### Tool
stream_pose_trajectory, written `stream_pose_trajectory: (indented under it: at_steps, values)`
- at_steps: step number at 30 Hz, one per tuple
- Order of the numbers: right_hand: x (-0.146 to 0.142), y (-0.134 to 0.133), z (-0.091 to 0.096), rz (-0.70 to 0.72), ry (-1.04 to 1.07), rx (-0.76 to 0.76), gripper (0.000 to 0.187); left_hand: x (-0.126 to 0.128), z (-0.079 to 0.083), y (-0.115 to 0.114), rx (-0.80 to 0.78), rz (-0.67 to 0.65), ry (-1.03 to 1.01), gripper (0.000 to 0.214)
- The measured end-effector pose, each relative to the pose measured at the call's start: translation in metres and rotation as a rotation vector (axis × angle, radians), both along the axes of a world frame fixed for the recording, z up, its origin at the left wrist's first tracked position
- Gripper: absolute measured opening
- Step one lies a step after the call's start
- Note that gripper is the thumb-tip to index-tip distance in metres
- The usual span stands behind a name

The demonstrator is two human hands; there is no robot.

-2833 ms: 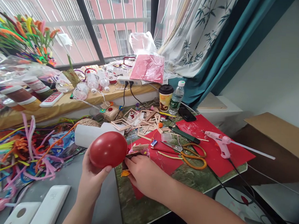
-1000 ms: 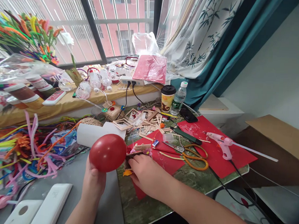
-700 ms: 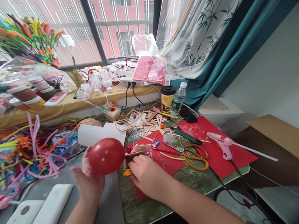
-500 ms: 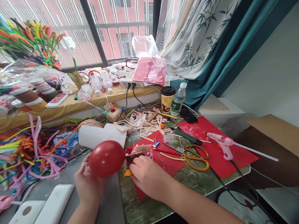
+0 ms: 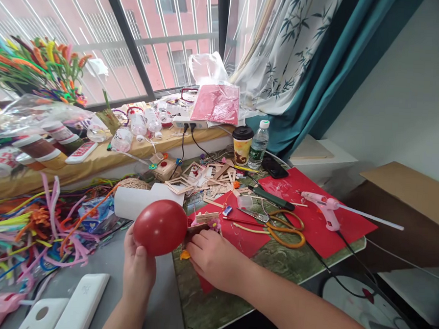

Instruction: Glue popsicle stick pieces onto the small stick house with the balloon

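A shiny red balloon (image 5: 160,227) rests in my left hand (image 5: 136,265), whose thumb and fingers cup it from below and the left. My right hand (image 5: 214,260) grips a small brown craft box (image 5: 197,229) just right of the balloon; my fingers hide much of it. The balloon's right end meets the box's left side, and I cannot tell whether they are joined. A pink flower (image 5: 215,224) and a wooden stick strip (image 5: 207,217) show at the box's upper edge. An orange-yellow piece (image 5: 184,254) sits below its left corner.
Orange-handled scissors (image 5: 286,229) and a pink glue gun (image 5: 322,204) lie on red sheets to the right. Behind are loose wooden sticks (image 5: 219,176), a lidded cup (image 5: 241,145) and a water bottle (image 5: 259,144). Colourful pipe cleaners (image 5: 28,223) crowd the left.
My left hand has turned and shifted slightly right, its thumb now upright against the balloon. The balloon has risen a little and tilted. My right hand stays on the craft box.
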State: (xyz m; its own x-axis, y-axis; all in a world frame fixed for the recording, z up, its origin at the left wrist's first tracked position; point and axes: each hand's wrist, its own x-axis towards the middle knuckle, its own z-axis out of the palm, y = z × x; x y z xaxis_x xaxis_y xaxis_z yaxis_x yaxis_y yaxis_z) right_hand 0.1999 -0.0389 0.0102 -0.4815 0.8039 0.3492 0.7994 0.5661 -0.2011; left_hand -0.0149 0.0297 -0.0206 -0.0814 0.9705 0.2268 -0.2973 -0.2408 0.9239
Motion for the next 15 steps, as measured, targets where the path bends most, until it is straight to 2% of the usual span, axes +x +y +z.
stream_pose_trajectory:
  at_steps: [5, 10, 13, 15]
  values:
    - [0.002, -0.001, 0.003, 0.011, 0.004, 0.033, 0.021, -0.002, 0.018, 0.012, -0.078, -0.029, 0.059, 0.063]
    - [0.007, -0.012, 0.015, 0.015, 0.036, 0.087, 0.031, 0.0, 0.024, 0.018, -0.125, -0.027, 0.068, 0.053]
    - [0.03, -0.041, 0.018, 0.06, 0.13, 0.157, 0.033, 0.005, 0.027, 0.017, -0.147, -0.034, 0.068, 0.051]
    - [0.06, -0.073, 0.013, 0.066, 0.22, 0.162, 0.034, 0.008, 0.027, 0.015, -0.158, -0.034, 0.05, 0.051]
